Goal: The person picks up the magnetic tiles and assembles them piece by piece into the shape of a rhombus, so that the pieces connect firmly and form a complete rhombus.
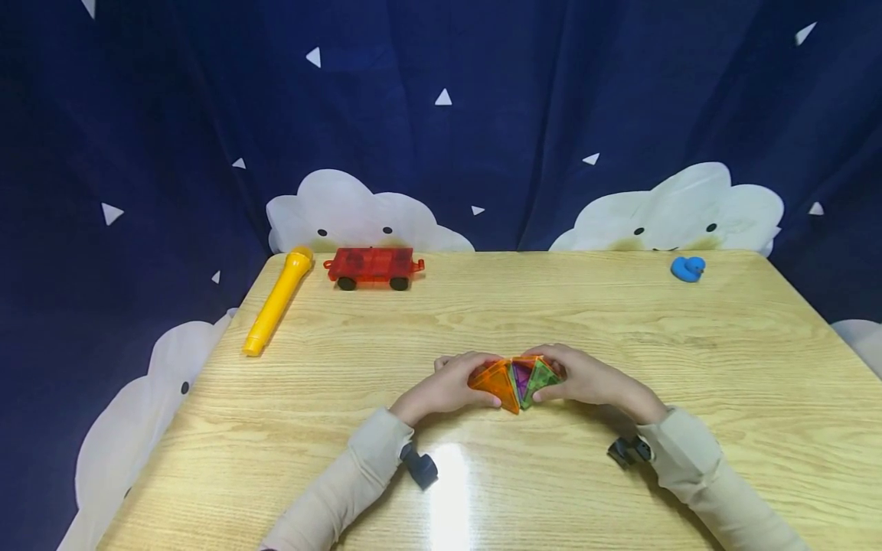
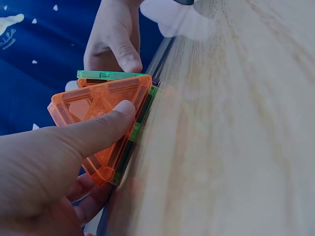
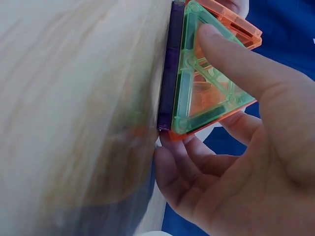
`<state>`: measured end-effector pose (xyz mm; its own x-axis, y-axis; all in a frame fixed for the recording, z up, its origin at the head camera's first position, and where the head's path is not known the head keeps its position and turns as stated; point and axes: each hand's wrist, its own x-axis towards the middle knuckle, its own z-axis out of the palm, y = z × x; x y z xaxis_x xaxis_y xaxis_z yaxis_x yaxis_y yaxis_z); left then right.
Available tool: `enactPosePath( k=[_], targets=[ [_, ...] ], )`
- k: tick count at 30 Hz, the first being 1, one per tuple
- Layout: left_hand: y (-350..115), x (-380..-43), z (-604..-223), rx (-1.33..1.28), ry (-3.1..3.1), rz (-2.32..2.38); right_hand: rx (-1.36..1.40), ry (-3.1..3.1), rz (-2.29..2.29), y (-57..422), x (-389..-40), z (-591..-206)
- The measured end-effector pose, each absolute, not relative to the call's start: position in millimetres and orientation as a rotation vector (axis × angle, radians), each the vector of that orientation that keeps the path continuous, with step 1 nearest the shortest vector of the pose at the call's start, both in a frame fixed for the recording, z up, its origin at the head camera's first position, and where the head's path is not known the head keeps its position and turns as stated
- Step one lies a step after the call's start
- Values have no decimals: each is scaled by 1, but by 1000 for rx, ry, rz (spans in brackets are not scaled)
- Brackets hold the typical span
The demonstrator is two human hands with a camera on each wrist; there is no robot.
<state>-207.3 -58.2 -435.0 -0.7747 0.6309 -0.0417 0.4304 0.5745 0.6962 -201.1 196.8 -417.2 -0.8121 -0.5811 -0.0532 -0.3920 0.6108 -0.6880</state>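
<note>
Near the middle of the table, both hands hold translucent triangular magnetic tiles set edge to edge. My left hand (image 1: 451, 386) grips an orange tile (image 1: 496, 383), its thumb flat across the face in the left wrist view. A green tile edge (image 2: 130, 142) runs along the table side of that piece. On the other side my right hand (image 1: 586, 379) grips a green tile (image 3: 216, 110), thumb on its face and fingers curled behind. Orange tiles show behind the green one. Between the two clusters lies a purple tile (image 1: 521, 375), seen edge-on near the tabletop in the right wrist view.
A yellow toy microphone (image 1: 277, 302) lies at the table's left edge. At the back left stands a red translucent wagon (image 1: 372, 264) with black wheels. A blue rubber duck (image 1: 687, 268) sits at the back right. A navy curtain (image 1: 510, 115) hangs behind the wooden table (image 1: 620, 314).
</note>
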Motion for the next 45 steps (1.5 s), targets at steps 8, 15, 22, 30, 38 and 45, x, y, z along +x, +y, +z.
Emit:
enactPosePath(
  k=[8,15,22,30,38,45],
  targets=[
    [-58,-208,-434,881,2516,1037,-796,2595,-989,196,-200,-416],
    [-59,-211,-435,873,2484,1083,-790,2604,-999,194,-200,-416],
    [-59,-211,-435,846,2476,1104,-798,2621,-994,191,-200,-416],
    [-57,-211,-436,823,2482,1128,-788,2619,-1001,188,-198,-414],
    [-57,-211,-438,836,2492,1123,-780,2607,-1015,188,-197,-415],
    [-56,-210,-437,831,2499,1108,-758,2599,-1017,188,-196,-413]
  ],
)
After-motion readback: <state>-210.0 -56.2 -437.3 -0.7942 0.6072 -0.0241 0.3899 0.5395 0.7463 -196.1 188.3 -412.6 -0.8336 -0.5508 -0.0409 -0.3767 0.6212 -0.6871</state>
